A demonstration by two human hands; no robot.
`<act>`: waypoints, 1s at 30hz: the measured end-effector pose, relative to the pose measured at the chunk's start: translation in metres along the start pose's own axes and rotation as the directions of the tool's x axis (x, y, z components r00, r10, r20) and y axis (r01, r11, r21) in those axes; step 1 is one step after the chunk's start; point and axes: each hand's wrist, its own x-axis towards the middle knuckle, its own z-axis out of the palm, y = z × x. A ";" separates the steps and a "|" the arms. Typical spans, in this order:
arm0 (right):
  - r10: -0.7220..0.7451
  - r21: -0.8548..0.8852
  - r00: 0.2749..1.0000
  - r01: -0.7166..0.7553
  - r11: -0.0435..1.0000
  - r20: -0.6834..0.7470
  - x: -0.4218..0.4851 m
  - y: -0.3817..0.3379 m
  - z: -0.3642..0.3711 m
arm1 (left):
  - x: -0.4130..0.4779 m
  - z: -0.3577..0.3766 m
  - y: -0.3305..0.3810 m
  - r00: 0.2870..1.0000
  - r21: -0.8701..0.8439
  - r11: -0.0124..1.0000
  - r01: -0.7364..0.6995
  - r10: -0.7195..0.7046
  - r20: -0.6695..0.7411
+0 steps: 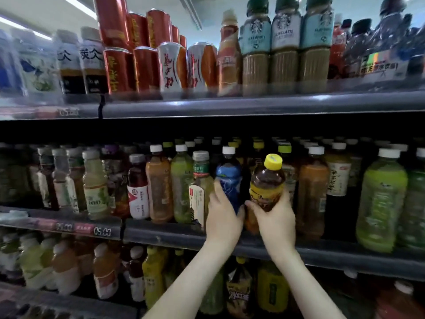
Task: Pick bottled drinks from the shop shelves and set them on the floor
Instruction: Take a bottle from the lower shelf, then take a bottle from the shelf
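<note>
While both your arms reach up to the middle shelf (161,237), each hand has hold of a drink. Your left hand (224,217) grips the blue bottle (228,176) low on its body, with the thumb lying up its left side and the fingers curled round the right. That bottle stands upright in the front row with its white cap on. Your hand hides its base, so I cannot tell whether it has left the shelf.

Your right hand (276,218) holds the tea bottle (266,183) from below. The fingers curl round the lower part of its yellow label and the base is sunk into your palm. It has a yellow cap (273,161) and dark liquid at the shoulder. It leans slightly to the right and sits forward of the row, its base above the shelf's front rim. The fingertips of your two hands come just beside each other between the two bottles.

Right of the tea bottle stands an orange bottle (312,199), and further right a green bottle (381,203). Price tags (102,231) sit on the rim at the left. On the top shelf (230,104) are red cans (119,67) and, to their right, three coffee bottles (285,47). Below the middle shelf stand the lower bottles (103,272), blurred and partly hidden behind your forearms.
</note>
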 end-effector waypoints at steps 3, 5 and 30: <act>0.014 -0.136 1.000 -0.011 0.991 0.020 0.006 -0.003 0.004 | 0.004 0.008 0.000 0.999 0.088 0.995 -0.044 0.045 -0.014; 0.001 -0.219 0.999 0.008 0.976 0.040 0.009 -0.004 0.007 | 0.008 0.009 0.001 0.999 0.121 0.992 -0.045 0.048 -0.019; -0.302 0.241 0.884 0.226 0.944 0.356 -0.042 -0.035 -0.045 | -0.044 -0.026 0.008 0.863 -0.339 0.796 -0.502 0.433 -0.262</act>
